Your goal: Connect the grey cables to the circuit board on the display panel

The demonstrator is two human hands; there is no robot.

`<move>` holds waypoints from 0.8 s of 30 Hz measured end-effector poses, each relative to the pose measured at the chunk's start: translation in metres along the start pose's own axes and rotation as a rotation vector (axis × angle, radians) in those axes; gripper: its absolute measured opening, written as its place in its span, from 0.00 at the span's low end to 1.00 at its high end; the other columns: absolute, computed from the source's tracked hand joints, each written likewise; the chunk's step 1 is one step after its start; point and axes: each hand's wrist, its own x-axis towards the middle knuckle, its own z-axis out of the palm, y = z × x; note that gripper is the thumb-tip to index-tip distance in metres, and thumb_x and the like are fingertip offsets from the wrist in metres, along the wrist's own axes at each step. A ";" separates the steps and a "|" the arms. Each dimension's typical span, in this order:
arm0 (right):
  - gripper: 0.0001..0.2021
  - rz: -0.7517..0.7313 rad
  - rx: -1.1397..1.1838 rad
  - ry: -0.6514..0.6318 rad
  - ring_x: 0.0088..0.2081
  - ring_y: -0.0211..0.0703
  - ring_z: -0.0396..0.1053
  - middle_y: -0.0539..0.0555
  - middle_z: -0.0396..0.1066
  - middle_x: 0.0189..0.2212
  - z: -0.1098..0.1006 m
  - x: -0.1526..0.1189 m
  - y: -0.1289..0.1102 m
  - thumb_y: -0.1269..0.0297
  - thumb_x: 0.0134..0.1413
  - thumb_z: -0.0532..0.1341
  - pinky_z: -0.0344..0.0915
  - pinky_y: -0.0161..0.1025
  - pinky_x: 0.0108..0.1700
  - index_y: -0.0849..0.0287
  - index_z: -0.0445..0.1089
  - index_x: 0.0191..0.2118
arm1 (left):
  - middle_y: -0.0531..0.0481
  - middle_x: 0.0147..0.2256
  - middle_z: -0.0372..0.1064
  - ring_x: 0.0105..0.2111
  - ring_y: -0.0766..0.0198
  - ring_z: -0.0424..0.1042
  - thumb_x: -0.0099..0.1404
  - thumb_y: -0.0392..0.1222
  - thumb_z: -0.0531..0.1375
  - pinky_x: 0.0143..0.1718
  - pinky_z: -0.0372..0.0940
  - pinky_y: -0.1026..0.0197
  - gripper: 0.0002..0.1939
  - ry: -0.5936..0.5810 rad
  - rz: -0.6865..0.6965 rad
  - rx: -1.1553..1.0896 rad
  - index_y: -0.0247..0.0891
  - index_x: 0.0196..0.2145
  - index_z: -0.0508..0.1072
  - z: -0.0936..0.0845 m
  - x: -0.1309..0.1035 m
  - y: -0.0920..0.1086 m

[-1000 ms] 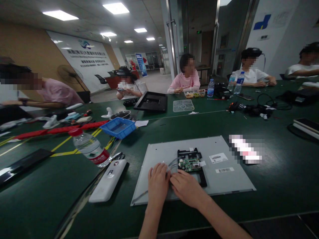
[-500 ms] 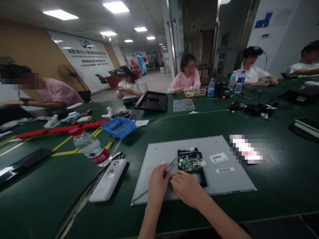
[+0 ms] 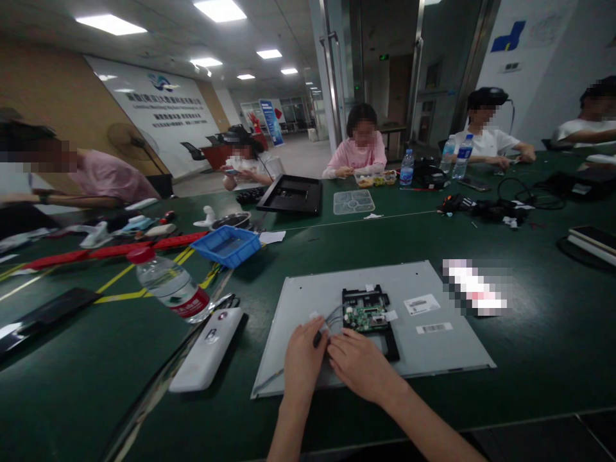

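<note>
A flat grey panel [image 3: 308, 295] lies on the green table, with a black frame [image 3: 393, 348] and a green circuit board [image 3: 360, 319] on it. Grey cables [image 3: 335, 313] run from the board's left side toward my hands. My left hand [image 3: 304, 350] is closed at the panel's left-centre, its fingers pinching a small dark piece by the cables. Close beside it, my right hand [image 3: 359, 362] has its fingers pressed together at the same spot; what they hold is hidden.
Left of the panel are a white power bank [image 3: 208, 353], a water bottle [image 3: 171, 285] and a blue tray [image 3: 228, 247]. A bright phone [image 3: 474, 287] lies to the right. Behind are a black casing [image 3: 292, 194] and several seated people.
The view has shifted very slightly. Both hands stay at the same place on the panel, with barely any finger movement.
</note>
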 end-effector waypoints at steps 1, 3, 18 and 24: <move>0.10 -0.006 -0.006 0.001 0.47 0.41 0.67 0.58 0.72 0.41 0.001 0.000 0.000 0.70 0.56 0.54 0.55 0.41 0.57 0.65 0.67 0.43 | 0.46 0.47 0.70 0.48 0.57 0.68 0.62 0.37 0.53 0.54 0.56 0.49 0.14 -0.010 0.001 0.007 0.39 0.45 0.71 0.001 0.000 0.000; 0.09 -0.009 -0.014 0.006 0.46 0.41 0.67 0.58 0.73 0.40 0.001 0.000 -0.001 0.70 0.56 0.55 0.56 0.40 0.56 0.64 0.67 0.42 | 0.46 0.47 0.70 0.49 0.57 0.67 0.63 0.37 0.52 0.54 0.56 0.49 0.15 -0.027 0.003 0.017 0.39 0.46 0.70 0.002 0.000 0.000; 0.07 -0.005 0.001 0.010 0.44 0.41 0.68 0.57 0.73 0.37 -0.002 -0.001 -0.002 0.74 0.54 0.54 0.56 0.39 0.56 0.63 0.68 0.36 | 0.46 0.46 0.71 0.48 0.57 0.68 0.62 0.37 0.54 0.51 0.58 0.54 0.13 -0.025 -0.009 0.107 0.38 0.44 0.72 -0.005 0.004 0.009; 0.10 -0.006 0.006 -0.032 0.46 0.43 0.67 0.58 0.72 0.39 0.000 -0.002 -0.001 0.74 0.52 0.56 0.54 0.39 0.58 0.64 0.67 0.41 | 0.46 0.36 0.73 0.38 0.55 0.71 0.62 0.36 0.53 0.51 0.54 0.48 0.09 -0.062 0.011 0.293 0.39 0.35 0.73 -0.019 0.017 0.032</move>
